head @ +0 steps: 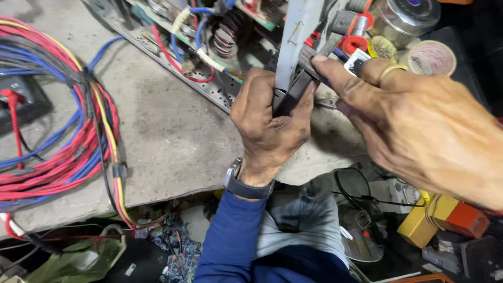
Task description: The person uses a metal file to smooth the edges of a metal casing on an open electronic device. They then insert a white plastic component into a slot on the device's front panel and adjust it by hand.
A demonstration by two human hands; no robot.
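Observation:
My left hand point(268, 119) is closed around a dark metal part point(293, 91) at the lower end of a grey metal strip point(293, 36) that stands up from the bench. My right hand point(419, 115), with a gold ring on one finger, reaches in from the right. Its fingertip presses on a dark rough-faced piece point(310, 56) beside the strip. A dark watch point(242, 184) and a blue sleeve point(230, 236) are on my left arm.
A thick bundle of red, blue and yellow wires point(63, 131) lies on the grey concrete bench point(173, 131) at the left. A perforated metal chassis point(209, 86) with coils and wiring sits behind. Tape rolls point(432, 56), a yellow block point(419, 225) and clutter are at the right.

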